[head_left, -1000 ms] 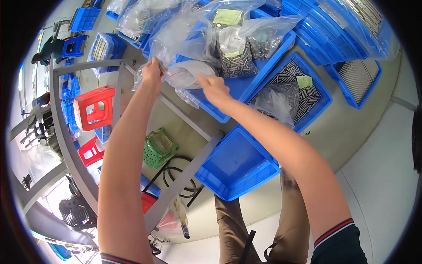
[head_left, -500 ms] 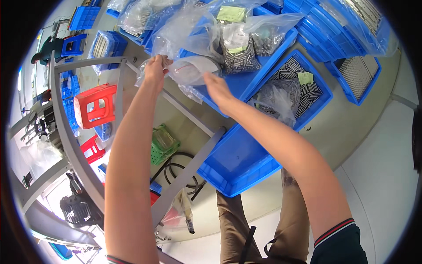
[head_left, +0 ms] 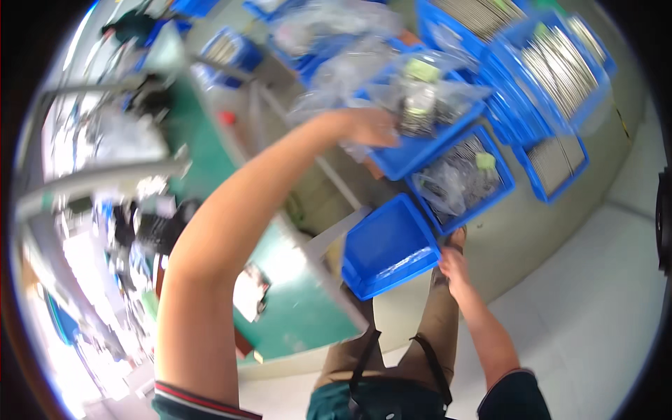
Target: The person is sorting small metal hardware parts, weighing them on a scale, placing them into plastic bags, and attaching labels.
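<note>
My right hand (head_left: 453, 271) is low at the right corner of a shallow blue plastic bin (head_left: 388, 241), its fingers closed at the rim. The inside bottom of this bin shows bare. My left arm reaches across to the far side, and my left hand (head_left: 371, 128) is over the near edge of another blue bin (head_left: 406, 162), beside crumpled clear plastic bags (head_left: 350, 66). Motion smears its fingers, so any grip is hidden. In that farther bin stands a clear bag of metal pins (head_left: 418, 115) with a yellow-green label.
A blue bin of loose metal pins (head_left: 470, 168) with a plastic bag stands right of the bare one. Stacked blue bins with rows of metal rods (head_left: 560, 70) rise at the far right. A green-topped table (head_left: 301, 315) and grey frame lie left.
My right hand has left the plastic bag and come back to the near bin's corner. My left hand has swung right, over the far bin. The whole view has shifted, showing the green table.
</note>
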### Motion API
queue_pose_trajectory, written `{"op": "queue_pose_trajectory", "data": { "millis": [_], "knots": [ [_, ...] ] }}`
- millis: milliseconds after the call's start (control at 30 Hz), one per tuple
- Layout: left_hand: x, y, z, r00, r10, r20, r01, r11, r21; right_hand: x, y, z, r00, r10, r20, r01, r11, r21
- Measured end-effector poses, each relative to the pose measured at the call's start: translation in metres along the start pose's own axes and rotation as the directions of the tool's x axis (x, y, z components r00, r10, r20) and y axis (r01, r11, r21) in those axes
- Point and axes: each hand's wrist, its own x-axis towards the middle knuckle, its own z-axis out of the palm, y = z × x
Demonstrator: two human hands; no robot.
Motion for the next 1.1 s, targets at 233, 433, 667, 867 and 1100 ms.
{"op": "queue_pose_trajectory", "data": {
  "millis": [233, 433, 667, 867, 1100],
  "knots": [
    [-0.109, 0.239, -0.014, 0.818, -0.031, -0.575, -0.114, 0.97, -0.213, -0.131, -0.034, -0.039, 0.991, -0.111, -0.075, 0.098, 0.982, -0.16],
    [-0.299, 0.314, 0.106, 0.632, -0.135, -0.763, -0.436, 0.752, -0.494, -0.294, -0.144, 0.164, 0.704, -0.674, 0.225, 0.708, 0.64, -0.298],
    [-0.526, 0.31, 0.232, -0.204, -0.84, -0.503, -0.216, 0.54, -0.814, -0.433, -0.055, 0.376, 0.27, 0.054, 0.961, 0.913, 0.303, -0.273],
    [-0.712, 0.214, 0.354, -0.825, -0.56, -0.074, -0.316, 0.566, -0.762, -0.461, 0.109, 0.538, -0.215, 0.234, 0.948, 0.976, 0.032, 0.214],
    [-0.783, 0.107, 0.368, -0.624, -0.704, -0.338, -0.551, 0.704, -0.449, -0.453, 0.23, 0.628, -0.274, 0.052, 0.96, 0.958, -0.076, 0.277]
  ]
}}
